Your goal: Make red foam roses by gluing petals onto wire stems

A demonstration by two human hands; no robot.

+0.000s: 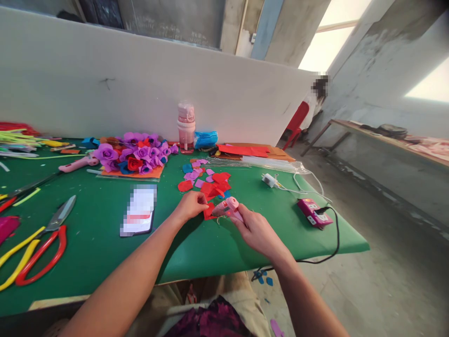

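My left hand (192,205) pinches a small red petal piece (209,211) just above the green table (105,215). My right hand (255,229) is wrapped round a pink glue gun (228,207), whose nozzle points left at the red piece. Right behind my hands lies a heap of loose red, purple and blue petal cut-outs (206,180).
A bunch of purple and red paper roses (136,157), a pink bottle (186,127), a phone (139,210), red scissors (44,243), a second pink glue gun (77,163), a pink power strip (313,213) with a black cable, a white charger (270,179). A person sits far right by a red chair (297,122).
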